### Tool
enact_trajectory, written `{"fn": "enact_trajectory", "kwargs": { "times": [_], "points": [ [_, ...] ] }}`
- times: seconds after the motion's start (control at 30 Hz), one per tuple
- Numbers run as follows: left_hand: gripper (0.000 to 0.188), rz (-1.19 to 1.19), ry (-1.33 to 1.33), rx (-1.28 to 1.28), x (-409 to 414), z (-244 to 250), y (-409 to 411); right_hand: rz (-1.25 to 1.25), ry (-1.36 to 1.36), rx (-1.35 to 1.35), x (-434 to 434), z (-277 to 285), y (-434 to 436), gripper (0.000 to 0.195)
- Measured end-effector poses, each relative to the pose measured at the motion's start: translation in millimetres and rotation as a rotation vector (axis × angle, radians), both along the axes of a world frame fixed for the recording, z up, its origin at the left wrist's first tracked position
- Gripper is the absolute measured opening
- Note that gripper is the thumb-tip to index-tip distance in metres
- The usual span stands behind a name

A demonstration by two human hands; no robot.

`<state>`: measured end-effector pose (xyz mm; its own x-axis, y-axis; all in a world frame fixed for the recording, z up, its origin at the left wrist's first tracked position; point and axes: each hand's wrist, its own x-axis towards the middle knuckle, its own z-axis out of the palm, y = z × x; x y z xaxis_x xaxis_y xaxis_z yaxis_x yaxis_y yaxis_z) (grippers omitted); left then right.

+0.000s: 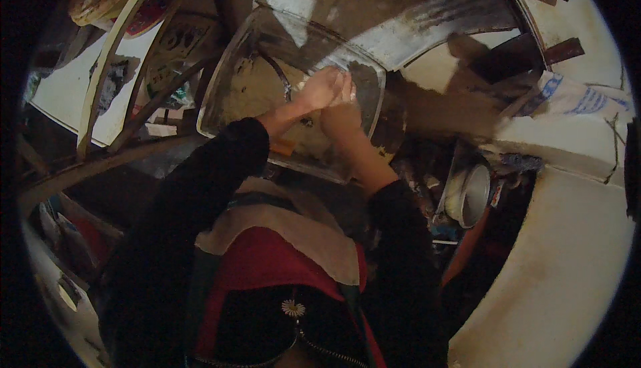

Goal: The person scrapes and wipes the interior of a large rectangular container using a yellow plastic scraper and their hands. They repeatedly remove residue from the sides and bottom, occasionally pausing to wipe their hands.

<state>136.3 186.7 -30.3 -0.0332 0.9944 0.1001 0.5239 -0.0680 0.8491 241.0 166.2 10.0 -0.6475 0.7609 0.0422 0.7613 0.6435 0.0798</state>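
Note:
In the head view, my left hand (323, 87) and my right hand (341, 112) are cupped together over a four-sided bin (379, 110) with a pale rim. The fingers overlap, so whatever may lie between them is hidden. Pale specks show on the fingers. Beige, powdery or doughy material (250, 90) covers much of the bin's bottom. A dark curved rod or handle (273, 63), whitish at its lower end, is in the bin left of my hands. Under my left wrist lies an orange flat piece (283, 146).
Wooden bars (107, 62) stand at the left. A round metal pan or pot (474, 195) rests on its side at the right, among clutter. Beyond it are a pale curved ledge (566, 248), a white and blue cloth or bag (576, 97) and dark wood pieces (511, 57).

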Motion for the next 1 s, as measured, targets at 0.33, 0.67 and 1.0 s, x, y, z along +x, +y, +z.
{"fn": "enact_trajectory", "kwargs": {
  "times": [0.33, 0.67, 1.0],
  "points": [
    [0.033, 0.082, 0.044, -0.023, 35, 45, -73, 0.4, 0.057, -0.161, -7, -20, 5, 0.019],
    [0.027, -0.544, -0.328, 0.074, -21, 80, -33, 0.329, -0.021, -0.59, -14, 85, -6, 0.019],
    [0.025, -0.273, -1.58, -0.076, -11, 97, -46, 0.531, 0.834, -0.213, -31, 107, -14, 0.016]
  ]
}}
